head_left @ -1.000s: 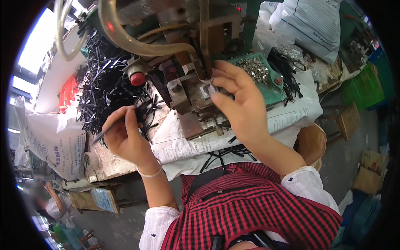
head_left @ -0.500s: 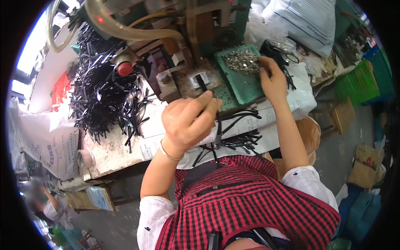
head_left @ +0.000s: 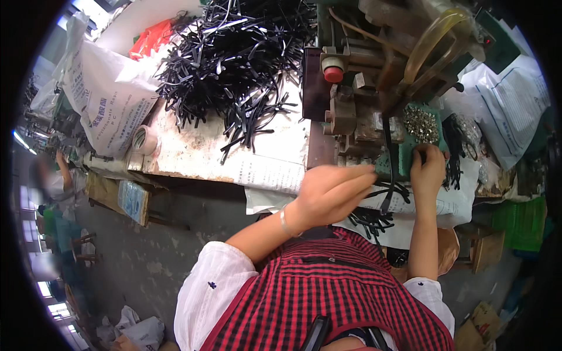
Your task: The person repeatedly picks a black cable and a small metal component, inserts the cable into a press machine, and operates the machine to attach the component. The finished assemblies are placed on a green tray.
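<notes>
My left hand [head_left: 335, 194] is slightly blurred in front of the machine, its fingers stretched out to the right and nothing visible in them. Just beyond the fingertips, a black strap [head_left: 389, 161] runs from the metal press block [head_left: 374, 131] down over the bench edge. My right hand [head_left: 428, 169] is over the near part of the green tray [head_left: 404, 158], its fingers bent together in a pinch below the pile of small shiny metal pieces [head_left: 420, 123]. Whatever lies between those fingertips is hidden.
A large heap of black straps [head_left: 234, 58] covers the bench's left part. A red button [head_left: 333, 74] juts from the machine. Tape [head_left: 144, 140] and a white sack [head_left: 108, 93] are at the left; more straps [head_left: 370, 221] lie by my apron. Another person [head_left: 52, 175] sits far left.
The view has swung left, so the bench appears farther right. My left hand has come away from the strap, which stays at the press. My right hand has shifted from the tray's right rim nearer me.
</notes>
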The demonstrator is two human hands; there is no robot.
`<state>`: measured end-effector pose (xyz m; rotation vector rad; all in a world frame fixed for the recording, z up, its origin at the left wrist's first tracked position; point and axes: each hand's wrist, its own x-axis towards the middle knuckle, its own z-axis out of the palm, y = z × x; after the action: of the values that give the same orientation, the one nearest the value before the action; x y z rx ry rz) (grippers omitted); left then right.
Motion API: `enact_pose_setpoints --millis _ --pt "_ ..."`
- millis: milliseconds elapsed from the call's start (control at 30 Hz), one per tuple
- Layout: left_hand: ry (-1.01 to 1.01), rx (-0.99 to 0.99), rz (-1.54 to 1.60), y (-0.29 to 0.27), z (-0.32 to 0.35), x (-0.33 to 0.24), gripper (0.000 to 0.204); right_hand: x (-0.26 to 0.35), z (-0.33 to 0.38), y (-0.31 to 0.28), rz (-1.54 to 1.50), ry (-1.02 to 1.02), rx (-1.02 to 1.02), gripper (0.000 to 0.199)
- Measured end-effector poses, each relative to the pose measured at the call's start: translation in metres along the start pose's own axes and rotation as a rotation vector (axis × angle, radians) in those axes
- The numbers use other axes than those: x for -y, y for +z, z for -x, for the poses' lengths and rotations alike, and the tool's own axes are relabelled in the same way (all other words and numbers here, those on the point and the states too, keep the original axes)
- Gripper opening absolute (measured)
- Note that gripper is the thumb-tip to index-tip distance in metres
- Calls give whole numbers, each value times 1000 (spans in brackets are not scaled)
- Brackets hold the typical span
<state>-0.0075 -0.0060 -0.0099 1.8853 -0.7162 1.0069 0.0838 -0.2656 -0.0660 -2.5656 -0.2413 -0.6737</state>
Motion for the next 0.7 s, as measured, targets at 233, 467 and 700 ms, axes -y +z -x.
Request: enact_pose_setpoints --millis 233,467,700 --pt "-573 177 -1087 -104 10 108 41 3 1 -2 -370 214 -148 17" --pt "-667 276 -971 -134 13 172 14 14 -9 7 -345 197 -199 18" --pt "-593 549 -1138 -129 -19 177 7 4 -17 6 -431 262 -148 18"
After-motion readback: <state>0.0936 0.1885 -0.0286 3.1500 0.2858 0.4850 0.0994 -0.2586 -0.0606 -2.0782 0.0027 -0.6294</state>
